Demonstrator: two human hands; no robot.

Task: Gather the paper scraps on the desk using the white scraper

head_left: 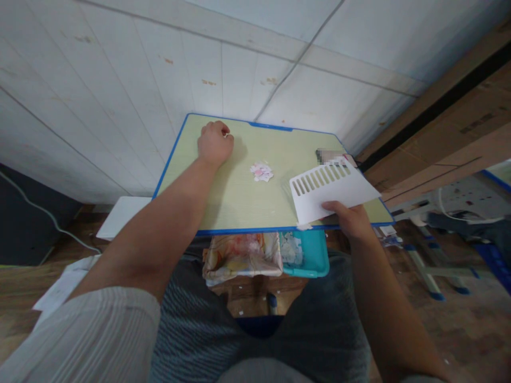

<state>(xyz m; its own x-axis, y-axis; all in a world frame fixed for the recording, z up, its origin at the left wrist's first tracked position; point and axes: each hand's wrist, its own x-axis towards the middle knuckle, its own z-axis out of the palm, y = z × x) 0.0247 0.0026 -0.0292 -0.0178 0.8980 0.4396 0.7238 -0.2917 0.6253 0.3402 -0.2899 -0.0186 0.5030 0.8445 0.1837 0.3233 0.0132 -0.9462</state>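
Note:
My right hand grips the near edge of a white sheet with a row of cut-out slots, thumb on top. The sheet is tilted over the right side of the table, its slots towards the far side. At the far left of the tabletop, my left hand is closed, its fingers curled; a tiny white bit shows by the fingertips, too small to name. Between my hands lies a small pile of white and pink paper pieces on the pale yellow-green table.
A blurred-out dark-edged object lies at the table's far right. Below the front edge are a cloth-lined container and a turquoise basket holding white scraps. Cardboard boxes stand to the right; a white wall backs the table.

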